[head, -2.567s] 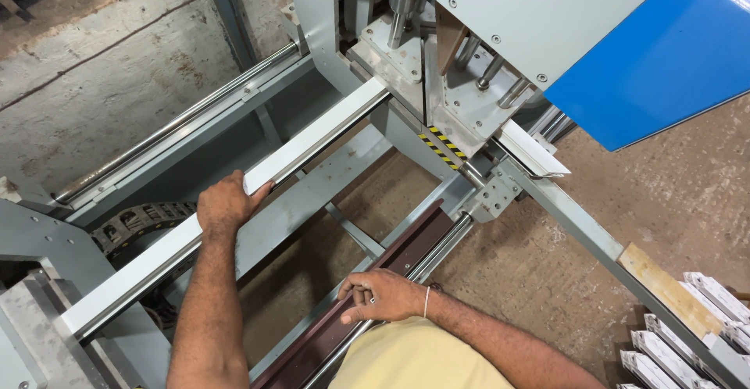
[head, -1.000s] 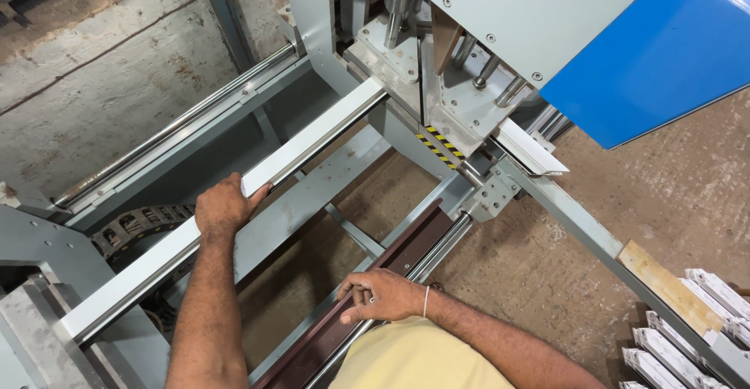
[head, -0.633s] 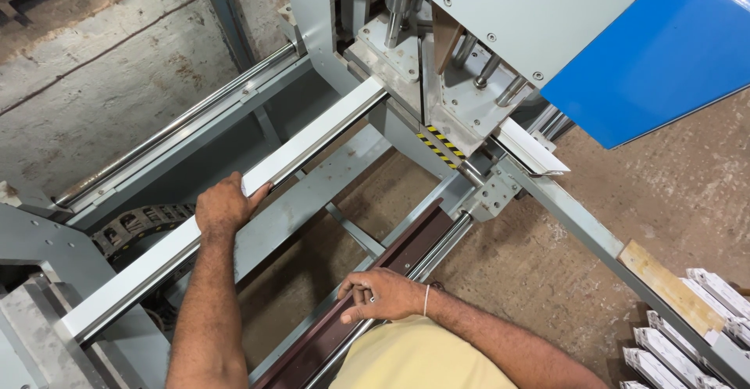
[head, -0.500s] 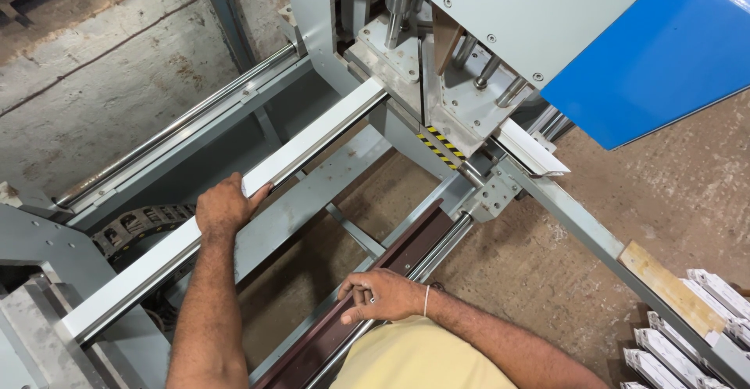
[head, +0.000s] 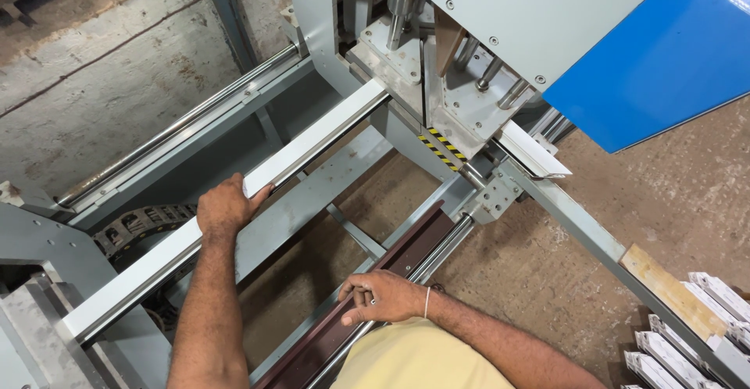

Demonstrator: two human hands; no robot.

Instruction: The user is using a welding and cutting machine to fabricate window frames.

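Head view: left hand grips white profile; right hand apart.

Workshop, grey profile-cutting machine, concrete floor, stacked white profiles

A rough concrete floor fills the far left, stained and cracked. On the right the floor is brownish and dusty. A grey metal machine frame stands at the far side, with a blue panel at far right.
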